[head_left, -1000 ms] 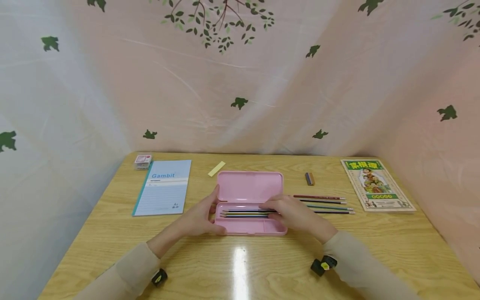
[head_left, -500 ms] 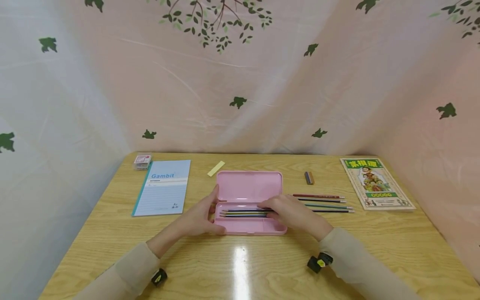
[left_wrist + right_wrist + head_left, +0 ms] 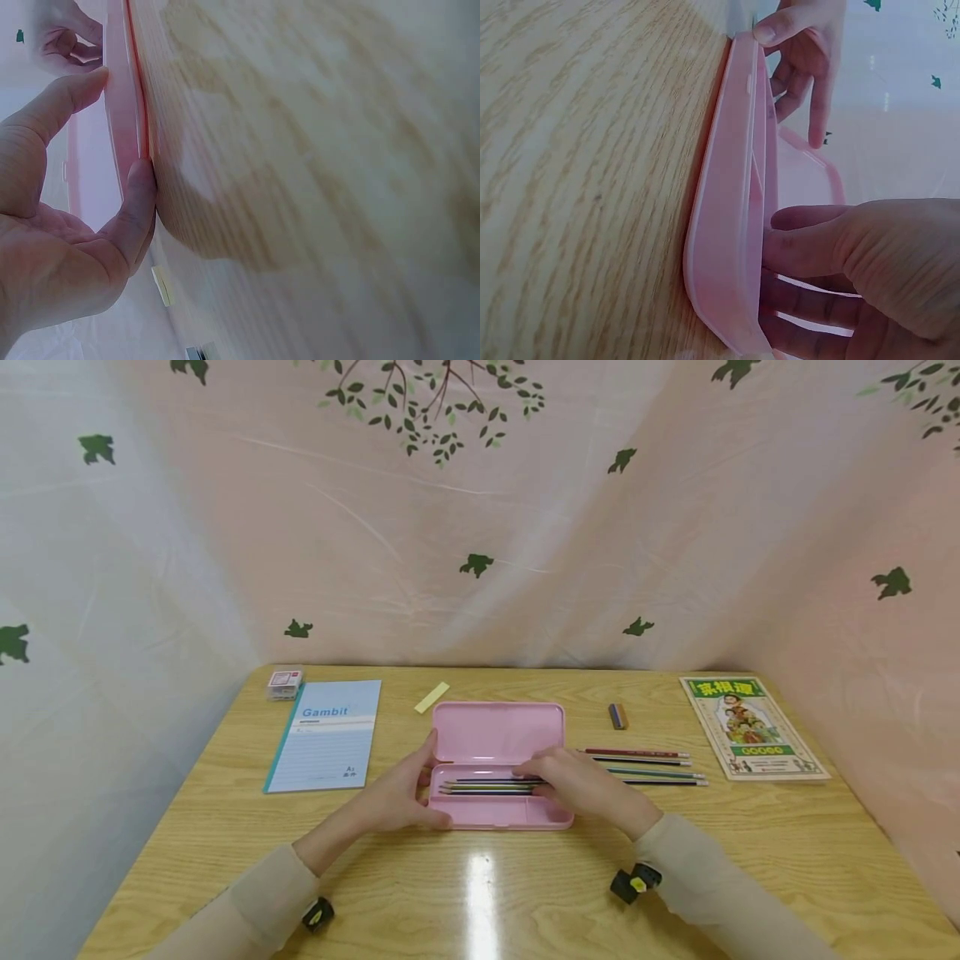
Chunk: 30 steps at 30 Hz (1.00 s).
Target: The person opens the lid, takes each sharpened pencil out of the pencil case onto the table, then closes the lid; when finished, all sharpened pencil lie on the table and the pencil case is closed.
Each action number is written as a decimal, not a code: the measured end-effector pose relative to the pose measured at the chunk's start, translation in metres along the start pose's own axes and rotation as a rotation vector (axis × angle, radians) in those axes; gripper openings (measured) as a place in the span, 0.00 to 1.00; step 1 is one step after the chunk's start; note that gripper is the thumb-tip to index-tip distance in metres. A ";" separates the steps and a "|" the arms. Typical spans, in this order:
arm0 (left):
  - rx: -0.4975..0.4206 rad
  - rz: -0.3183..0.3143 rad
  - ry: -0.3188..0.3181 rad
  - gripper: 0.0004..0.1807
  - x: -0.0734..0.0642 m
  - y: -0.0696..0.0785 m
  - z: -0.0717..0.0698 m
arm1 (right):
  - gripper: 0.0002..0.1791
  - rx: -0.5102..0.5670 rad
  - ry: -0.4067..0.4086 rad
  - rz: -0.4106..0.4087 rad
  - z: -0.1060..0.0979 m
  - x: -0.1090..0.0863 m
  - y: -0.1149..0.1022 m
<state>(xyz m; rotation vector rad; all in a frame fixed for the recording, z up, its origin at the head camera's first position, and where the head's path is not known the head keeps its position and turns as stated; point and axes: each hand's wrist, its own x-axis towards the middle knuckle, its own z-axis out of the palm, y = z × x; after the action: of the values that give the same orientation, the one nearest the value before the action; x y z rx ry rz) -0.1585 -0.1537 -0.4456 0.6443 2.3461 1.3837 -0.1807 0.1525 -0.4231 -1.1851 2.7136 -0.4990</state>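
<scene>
A pink pencil case (image 3: 498, 732) lies open on the table, lid leaning back. Several pencils (image 3: 483, 787) rest in its rear compartment, sharpened tips to the left. My left hand (image 3: 408, 789) holds the case's left end, thumb at the front corner and fingers round the side. In the left wrist view that hand's (image 3: 67, 202) thumb and fingers span the case's edge (image 3: 124, 112). My right hand (image 3: 573, 781) reaches into the right half, fingers curled over the pencils' right ends, which it covers. The right wrist view shows its thumb and fingers (image 3: 802, 251) inside the case; the pencils are hidden there.
More pencils (image 3: 652, 773) lie right of the case, partly behind my right hand. A small brown block (image 3: 618, 717) and a yellow strip (image 3: 432, 697) lie farther back. A blue notebook (image 3: 330, 735) and small box (image 3: 285, 684) are left; an illustrated booklet (image 3: 752, 727) is right.
My right hand and forearm have shifted slightly left, and its fingers remain over the pencils. The left hand keeps its hold, and the case stays in place.
</scene>
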 end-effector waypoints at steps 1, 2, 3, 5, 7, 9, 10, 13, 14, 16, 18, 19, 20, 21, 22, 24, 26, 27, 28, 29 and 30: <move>-0.001 -0.001 -0.001 0.73 0.000 0.000 0.000 | 0.18 0.001 -0.002 0.002 0.000 0.000 0.000; -0.003 -0.003 -0.001 0.73 0.000 0.001 0.000 | 0.17 -0.001 0.001 -0.001 0.000 0.000 0.000; -0.003 -0.004 -0.001 0.73 0.000 0.001 0.000 | 0.17 -0.001 0.002 -0.005 0.000 0.000 0.000; -0.002 -0.007 -0.001 0.73 -0.001 0.001 0.000 | 0.16 -0.004 0.003 -0.010 0.000 0.000 -0.001; -0.001 -0.008 0.001 0.73 -0.001 0.001 0.000 | 0.14 -0.007 0.002 -0.016 0.000 0.000 0.000; 0.002 -0.008 0.003 0.73 -0.001 0.001 0.000 | 0.13 -0.006 0.001 -0.016 0.000 0.000 0.000; 0.002 -0.008 0.003 0.73 0.000 0.000 0.000 | 0.13 -0.004 0.000 -0.013 0.000 0.000 0.000; 0.000 -0.005 0.004 0.73 0.000 0.000 0.000 | 0.13 0.004 -0.003 -0.009 0.001 0.000 0.002; 0.001 -0.005 0.004 0.73 0.000 -0.001 0.000 | 0.13 0.004 -0.003 -0.007 0.001 0.000 0.002; 0.003 -0.005 0.004 0.73 0.000 -0.001 0.000 | 0.13 0.008 -0.006 -0.005 0.002 0.000 0.002; 0.006 -0.007 0.005 0.73 -0.001 -0.001 0.000 | 0.13 0.013 -0.010 -0.001 0.002 0.000 0.002; 0.007 -0.008 0.005 0.73 -0.001 0.000 0.000 | 0.13 0.014 -0.011 0.000 0.001 0.000 0.002; 0.008 -0.009 0.006 0.73 -0.001 0.000 0.000 | 0.13 0.015 -0.011 -0.001 0.001 0.000 0.002; 0.007 -0.010 0.006 0.73 -0.001 0.000 0.000 | 0.13 0.016 -0.010 -0.002 0.001 -0.001 0.001; 0.005 -0.011 0.006 0.73 -0.001 0.001 0.000 | 0.13 0.014 -0.009 -0.004 0.001 -0.001 0.001; 0.003 -0.015 0.005 0.72 -0.002 0.001 0.000 | 0.13 0.007 -0.005 -0.012 0.000 -0.001 0.001; -0.003 -0.019 0.003 0.72 -0.002 0.001 0.000 | 0.13 -0.002 0.001 -0.021 0.001 -0.001 0.001; -0.004 -0.022 0.002 0.72 -0.002 0.002 0.000 | 0.13 -0.006 0.003 -0.025 0.001 -0.001 0.001; -0.005 -0.024 0.002 0.72 -0.002 0.001 0.000 | 0.13 -0.009 0.006 -0.029 0.001 -0.001 0.001; -0.006 -0.026 0.002 0.72 -0.002 0.002 0.000 | 0.13 -0.010 0.007 -0.031 0.001 -0.001 0.001; -0.008 -0.026 0.002 0.72 -0.002 0.002 0.000 | 0.12 -0.011 0.008 -0.032 0.001 0.000 0.001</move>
<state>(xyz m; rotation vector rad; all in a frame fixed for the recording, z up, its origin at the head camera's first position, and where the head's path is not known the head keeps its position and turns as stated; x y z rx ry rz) -0.1561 -0.1541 -0.4441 0.6083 2.3405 1.3824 -0.1810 0.1532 -0.4248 -1.2335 2.7117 -0.4940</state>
